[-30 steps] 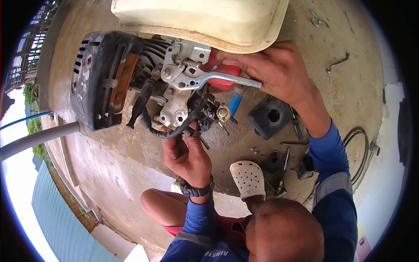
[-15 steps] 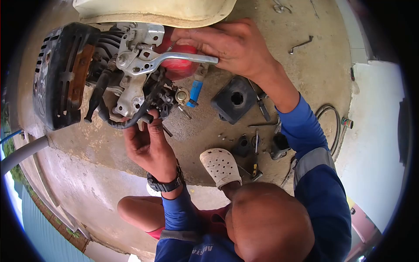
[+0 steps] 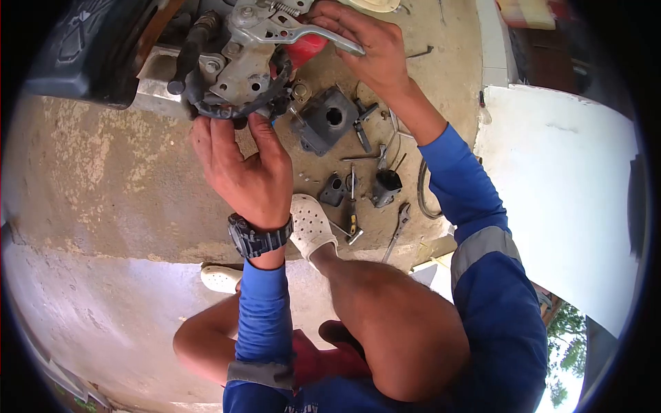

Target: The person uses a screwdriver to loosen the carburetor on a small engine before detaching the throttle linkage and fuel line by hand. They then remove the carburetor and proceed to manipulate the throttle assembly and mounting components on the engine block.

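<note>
My left hand [image 3: 248, 168], with a black watch [image 3: 258, 237] on its wrist, reaches up under the black hose [image 3: 237, 110] at the bottom of the engine assembly. Its fingers are bent, and their tips are hidden behind the hose. Beside the silver lever [image 3: 317, 33] is my right hand [image 3: 372, 48], its fingers curled near the red part [image 3: 305, 48]. Whatever its fingertips touch is hidden behind the lever. A metal bracket [image 3: 241, 79] with bolts sits between the two hands.
On the concrete floor lie a black box-shaped part [image 3: 320, 124], a screwdriver [image 3: 352, 206], an adjustable wrench [image 3: 399, 227] and a black cup-like part [image 3: 385, 186]. A black slotted cover [image 3: 82, 51] is at the upper left. A white clog [image 3: 310, 224] is on my foot.
The view has shifted, so the engine assembly sits higher in the frame and more tools show. Both hands remain at the assembly; the left hand's back is now turned more to the camera.
</note>
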Tool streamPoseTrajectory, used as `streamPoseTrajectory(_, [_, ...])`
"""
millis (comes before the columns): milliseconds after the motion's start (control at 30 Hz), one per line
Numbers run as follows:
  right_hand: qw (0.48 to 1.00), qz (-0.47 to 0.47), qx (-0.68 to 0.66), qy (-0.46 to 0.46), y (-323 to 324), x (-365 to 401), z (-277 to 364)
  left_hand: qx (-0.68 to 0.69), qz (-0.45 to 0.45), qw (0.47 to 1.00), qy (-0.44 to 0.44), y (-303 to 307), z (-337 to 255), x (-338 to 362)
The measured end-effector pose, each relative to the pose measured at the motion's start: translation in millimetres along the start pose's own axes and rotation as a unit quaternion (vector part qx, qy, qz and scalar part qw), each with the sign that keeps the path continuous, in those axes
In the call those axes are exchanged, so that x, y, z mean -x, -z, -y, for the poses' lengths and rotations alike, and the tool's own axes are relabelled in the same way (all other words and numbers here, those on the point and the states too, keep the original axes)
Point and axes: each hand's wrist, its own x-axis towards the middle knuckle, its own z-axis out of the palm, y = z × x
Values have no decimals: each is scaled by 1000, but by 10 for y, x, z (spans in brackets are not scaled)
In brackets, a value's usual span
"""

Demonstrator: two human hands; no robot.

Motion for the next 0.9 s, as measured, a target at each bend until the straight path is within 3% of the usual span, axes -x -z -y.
streamPoseTrajectory(33, [1000,4,0,-8,-5,-40,108,20,5,1000,20,-5,-26,4])
streamPoseTrajectory(100, [962,68,235,-119,22,-92,365,58,2,997,44,-26,-106,-15])
streamPoseTrajectory(200, [928,127,307,-168,44,-171,510,62,9,997,53,-26,-100,-12])
streamPoseTrajectory(233, [929,129,303,-172,58,-147,479,69,29,994,77,-16,-88,1])
streamPoseTrajectory(300, [910,140,389,-42,68,-167,459,47,28,997,59,-14,-68,-17])
streamPoseTrajectory(333, [911,141,385,-43,29,-259,536,27,26,999,38,-15,-44,-28])
streamPoseTrajectory(400, [858,169,465,-136,-14,-409,731,19,42,997,65,21,-51,-15])
streamPoseTrajectory(600, [814,220,512,-162,36,-448,719,10,92,993,77,136,-83,-135])
streamPoseTrajectory(667, [822,234,487,-180,85,-456,758,69,106,983,131,136,-134,-118])
streamPoseTrajectory(800, [828,237,487,-148,91,-450,715,60,87,980,167,91,-131,-25])
streamPoseTrajectory(867, [836,260,470,-115,161,-459,645,92,61,958,264,36,-138,56])
streamPoseTrajectory(900, [854,249,449,-82,175,-490,633,114,38,955,272,16,-139,108])
